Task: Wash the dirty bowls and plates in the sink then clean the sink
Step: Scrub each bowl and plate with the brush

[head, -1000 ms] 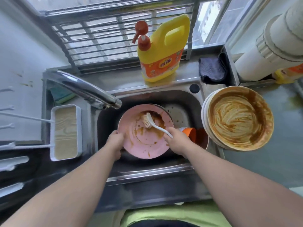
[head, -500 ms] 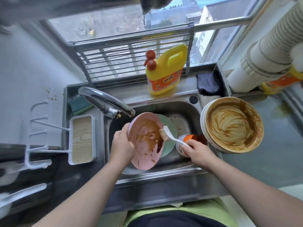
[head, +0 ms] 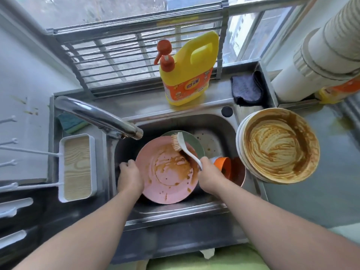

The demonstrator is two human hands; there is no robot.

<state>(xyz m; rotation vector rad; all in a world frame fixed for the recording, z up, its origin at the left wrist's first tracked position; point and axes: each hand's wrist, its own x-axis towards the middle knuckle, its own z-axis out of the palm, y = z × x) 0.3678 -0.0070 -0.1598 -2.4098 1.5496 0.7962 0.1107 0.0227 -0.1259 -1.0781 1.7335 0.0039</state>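
1. Two bare forearms are seen, with no sleeves reaching the wrists or the visible part of the arms.
2. No rings, watch, bracelets or gloves are seen on the left hand (head: 129,177) or the right hand (head: 209,177).
3. A light green garment (head: 224,260) is worn on the body, seen at the bottom edge.
4. A small white tab is seen hanging just above the green cloth.

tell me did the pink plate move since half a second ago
Yes. The pink plate was tilted up on edge near the tap; it now lies flatter and lower in the sink, further from the tap's spout.
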